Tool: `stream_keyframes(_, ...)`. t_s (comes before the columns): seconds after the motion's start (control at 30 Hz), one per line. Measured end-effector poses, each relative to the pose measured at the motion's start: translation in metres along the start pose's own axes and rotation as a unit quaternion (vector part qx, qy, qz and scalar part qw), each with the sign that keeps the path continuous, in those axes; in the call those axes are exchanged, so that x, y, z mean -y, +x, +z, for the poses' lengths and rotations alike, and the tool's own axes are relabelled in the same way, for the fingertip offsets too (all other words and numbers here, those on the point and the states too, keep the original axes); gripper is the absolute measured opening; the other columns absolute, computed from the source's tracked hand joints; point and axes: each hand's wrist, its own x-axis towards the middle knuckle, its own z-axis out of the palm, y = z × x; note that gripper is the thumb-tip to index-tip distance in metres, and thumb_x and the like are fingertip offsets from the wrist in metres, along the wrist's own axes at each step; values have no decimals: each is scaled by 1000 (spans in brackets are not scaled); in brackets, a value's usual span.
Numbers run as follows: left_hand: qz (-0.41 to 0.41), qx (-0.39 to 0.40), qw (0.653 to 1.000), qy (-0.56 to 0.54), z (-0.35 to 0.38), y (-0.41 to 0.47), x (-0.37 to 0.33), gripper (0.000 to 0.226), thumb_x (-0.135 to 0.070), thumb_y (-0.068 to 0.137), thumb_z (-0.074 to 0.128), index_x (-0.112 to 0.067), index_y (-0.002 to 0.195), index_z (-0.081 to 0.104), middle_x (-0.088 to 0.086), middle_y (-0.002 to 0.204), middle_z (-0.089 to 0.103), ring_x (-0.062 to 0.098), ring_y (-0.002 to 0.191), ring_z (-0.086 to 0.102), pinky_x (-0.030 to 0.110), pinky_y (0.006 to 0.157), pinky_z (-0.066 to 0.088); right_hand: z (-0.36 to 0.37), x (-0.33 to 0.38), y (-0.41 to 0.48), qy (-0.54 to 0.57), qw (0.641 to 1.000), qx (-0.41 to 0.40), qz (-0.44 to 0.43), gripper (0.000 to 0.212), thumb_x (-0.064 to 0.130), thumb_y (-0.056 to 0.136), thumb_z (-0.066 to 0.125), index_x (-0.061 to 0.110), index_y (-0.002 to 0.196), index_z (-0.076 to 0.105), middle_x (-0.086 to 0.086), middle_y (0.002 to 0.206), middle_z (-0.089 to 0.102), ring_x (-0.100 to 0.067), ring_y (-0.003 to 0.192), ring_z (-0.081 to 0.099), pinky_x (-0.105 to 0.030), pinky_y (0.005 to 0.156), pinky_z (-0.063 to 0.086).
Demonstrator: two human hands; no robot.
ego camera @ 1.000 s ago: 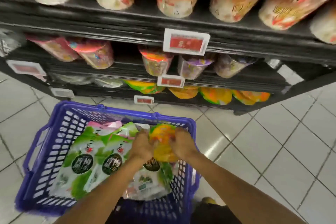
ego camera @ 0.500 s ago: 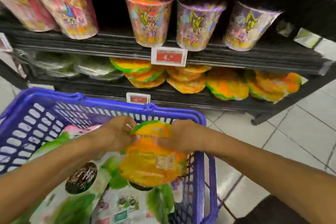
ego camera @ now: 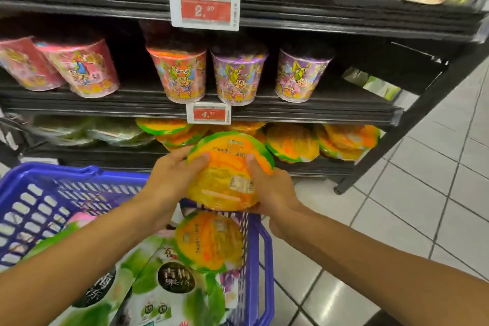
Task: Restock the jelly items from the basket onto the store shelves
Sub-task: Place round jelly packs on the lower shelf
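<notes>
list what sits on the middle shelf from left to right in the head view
pink cup at the frame edge → second pink cup → orange-red cup → purple cup → second purple cup → green packet lying flat

- Red price tag reading 2.90 (ego camera: 205, 8), white-framed, at 12 o'clock.
- Smaller price tag reading 4.50 (ego camera: 209, 113), directly below it, near centre.
- Pink cartoon cups (ego camera: 82, 69), upright, at 10 o'clock.
- Purple cartoon cups (ego camera: 238, 77), side by side, between the two tags.
- Pale floor tiles (ego camera: 423, 206) with dark grout, at 4 o'clock.
</notes>
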Motion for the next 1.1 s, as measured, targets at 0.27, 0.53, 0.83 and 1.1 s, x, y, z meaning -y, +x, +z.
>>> stream_keyframes(0.27, 7, 60, 993, 102, 79, 43, -2, 49, -25, 81, 78, -23, 126, 59, 2, 117, 67, 20, 101, 67, 42, 91, 56, -38, -6, 33, 72, 984, -160, -28, 40, 53, 89, 60, 15, 103, 61, -18, 114, 67, -37, 104, 65, -55, 91, 53)
stream_keyframes(0.53, -20, 62, 996, 53, 115, 78, 24, 19, -8, 81, 76, -14, 98, 69, 12, 102, 74, 28, 100, 69, 44, 95, 55, -56, -8, 76, 114, 970, -216, 19, 66, 50, 93, 58, -5, 129, 50, -26, 129, 57, -45, 116, 57, -56, 97, 48)
stream_keyframes(0.83, 13, 140, 990, -32, 136, 79, 29, 57, 19, 85, 57, -36, 101, 61, 1, 107, 69, 15, 97, 68, 29, 73, 61, -68, 4, 101, 272, 944, -187, 30, 49, 29, 96, 62, 1, 134, 50, -21, 126, 60, -36, 105, 65, -40, 73, 58)
stream_keyframes(1.1, -24, 201, 978, -58, 132, 87, 27, 77, 11, 89, 58, -34, 147, 37, -4, 142, 52, 19, 116, 62, 39, 88, 58, -70, 6, 110, 199, 951, -230, -63, 56, 12, 95, 62, 13, 147, 40, -7, 128, 60, -23, 92, 68, -33, 83, 57)
